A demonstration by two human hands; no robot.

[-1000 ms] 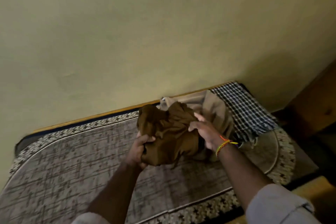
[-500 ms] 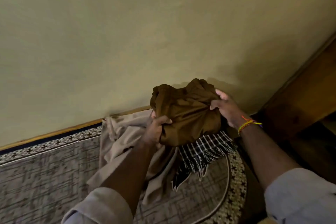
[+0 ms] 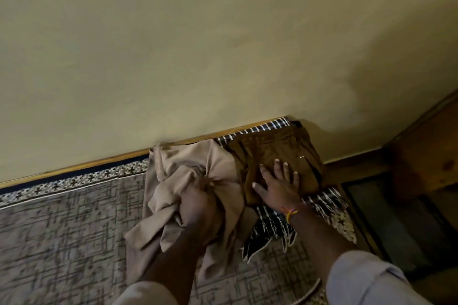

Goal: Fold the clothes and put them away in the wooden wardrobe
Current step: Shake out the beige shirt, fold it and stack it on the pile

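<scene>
A folded dark brown garment (image 3: 277, 148) lies on a black-and-white checked cloth (image 3: 322, 202) at the far right end of the patterned bed cover (image 3: 62, 225), against the wall. My right hand (image 3: 277, 184) rests flat on the brown garment, fingers spread. A crumpled beige garment (image 3: 188, 163) lies just left of it. My left hand (image 3: 200, 208) is closed around a bunch of the beige fabric. Wooden furniture (image 3: 426, 153) stands at the right edge; I cannot tell whether it is the wardrobe.
A plain yellowish wall (image 3: 198, 44) runs behind the bed, with a wooden bed rail (image 3: 74, 169) along its base. Dark floor (image 3: 396, 225) shows between the bed's right end and the wooden furniture.
The brown garment, held up in both hands before, now lies on the checked cloth. My right hand has flattened on it. My left hand has let it go and grabbed the beige garment.
</scene>
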